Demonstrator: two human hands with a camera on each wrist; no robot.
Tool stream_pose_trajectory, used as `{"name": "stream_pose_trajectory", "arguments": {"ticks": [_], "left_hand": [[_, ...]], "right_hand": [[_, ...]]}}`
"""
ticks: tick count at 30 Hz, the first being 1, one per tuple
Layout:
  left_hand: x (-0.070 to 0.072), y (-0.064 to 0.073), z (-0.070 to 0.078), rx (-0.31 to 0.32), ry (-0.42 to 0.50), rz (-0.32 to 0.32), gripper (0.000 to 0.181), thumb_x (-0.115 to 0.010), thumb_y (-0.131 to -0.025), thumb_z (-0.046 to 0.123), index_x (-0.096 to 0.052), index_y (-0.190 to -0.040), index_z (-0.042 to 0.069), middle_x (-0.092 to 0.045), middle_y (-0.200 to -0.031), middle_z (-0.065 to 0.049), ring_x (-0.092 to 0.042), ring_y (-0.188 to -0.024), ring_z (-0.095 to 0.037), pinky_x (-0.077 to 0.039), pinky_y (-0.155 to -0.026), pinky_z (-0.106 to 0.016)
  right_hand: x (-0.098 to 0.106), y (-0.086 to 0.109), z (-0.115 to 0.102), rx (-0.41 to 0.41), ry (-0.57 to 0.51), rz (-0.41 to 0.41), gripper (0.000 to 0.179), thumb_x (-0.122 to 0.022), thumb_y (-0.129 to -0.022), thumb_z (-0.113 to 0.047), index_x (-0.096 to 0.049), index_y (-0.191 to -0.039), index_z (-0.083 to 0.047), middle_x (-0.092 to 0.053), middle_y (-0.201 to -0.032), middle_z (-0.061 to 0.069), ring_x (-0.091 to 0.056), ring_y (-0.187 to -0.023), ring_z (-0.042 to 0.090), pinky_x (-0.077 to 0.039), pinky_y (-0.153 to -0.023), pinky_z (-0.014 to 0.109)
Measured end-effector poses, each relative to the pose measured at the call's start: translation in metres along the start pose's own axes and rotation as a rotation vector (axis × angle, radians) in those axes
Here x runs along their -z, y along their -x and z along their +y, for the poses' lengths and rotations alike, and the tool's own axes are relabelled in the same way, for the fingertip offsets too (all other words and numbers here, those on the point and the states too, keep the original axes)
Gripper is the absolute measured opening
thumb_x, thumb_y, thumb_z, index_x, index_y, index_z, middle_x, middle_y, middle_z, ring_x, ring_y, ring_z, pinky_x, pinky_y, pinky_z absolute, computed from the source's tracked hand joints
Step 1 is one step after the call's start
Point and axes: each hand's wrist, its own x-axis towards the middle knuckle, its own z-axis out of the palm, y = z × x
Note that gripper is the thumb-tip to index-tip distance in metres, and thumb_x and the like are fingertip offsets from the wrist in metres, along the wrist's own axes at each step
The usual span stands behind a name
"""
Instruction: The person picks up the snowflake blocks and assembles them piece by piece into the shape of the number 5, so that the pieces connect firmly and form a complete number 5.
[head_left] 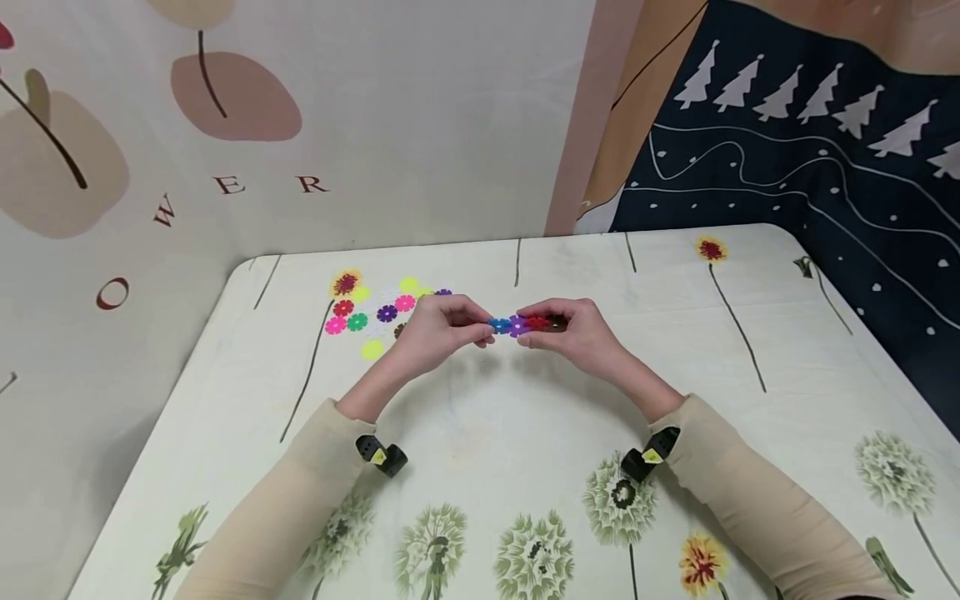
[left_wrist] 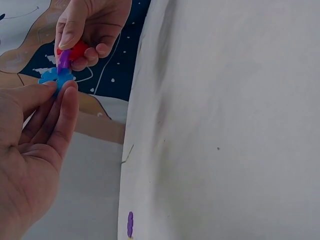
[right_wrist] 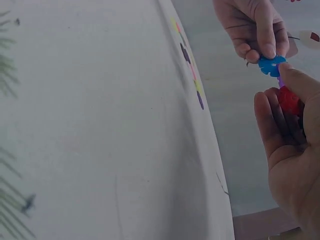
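Observation:
A short row of notched plastic snowflake discs is held between the two hands above the table. My left hand [head_left: 442, 335] pinches the blue snowflake disc [head_left: 499, 326] between thumb and fingers. Beside it in the row is a purple disc [head_left: 517, 326], standing edge-on to the blue one in the left wrist view. My right hand [head_left: 585, 337] grips the red disc [head_left: 536, 322] and a dark brown disc [head_left: 557, 323] at the other end. Fingers partly hide the red disc [right_wrist: 289, 101] in the right wrist view. Blue and purple meet at their edges; how deeply they interlock cannot be told.
Loose snowflake discs lie on the table left of the hands, among them a green one [head_left: 357, 322], a pink one [head_left: 335, 326] and a yellow one [head_left: 372, 349]. The left hand partly covers this group. A flower-patterned cloth [head_left: 480, 467] covers the table; printed curtains hang behind.

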Motion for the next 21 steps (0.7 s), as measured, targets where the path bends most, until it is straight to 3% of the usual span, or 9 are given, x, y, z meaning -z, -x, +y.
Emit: {"name": "stream_pose_trajectory", "arguments": {"ticks": [11,21], "left_hand": [[-0.0021,0.0013,-0.002,0.022,-0.006,0.03,0.01,-0.075,-0.092,0.0,-0.075,-0.102,-0.003,-0.076,-0.089,-0.01,-0.075,-0.079,-0.023,-0.062,-0.083,-0.033],[-0.0055,0.0027,0.0002,0.012,0.041,0.014,0.01,-0.075,-0.091,-0.001,-0.076,-0.102,-0.004,-0.077,-0.088,-0.012,-0.076,-0.08,-0.025,-0.062,-0.082,-0.035]], "right_hand": [[-0.0028,-0.0015,-0.0002,0.04,-0.043,-0.011,0.036,-0.081,-0.089,-0.008,-0.071,-0.122,0.002,-0.072,-0.11,0.012,-0.071,-0.095,0.022,-0.06,-0.083,0.026],[-0.006,-0.0055,-0.0077,0.167,0.026,-0.03,0.012,-0.081,-0.09,-0.009,-0.078,-0.101,-0.007,-0.073,-0.098,0.003,-0.067,-0.09,0.019,-0.059,-0.073,0.028]]}}
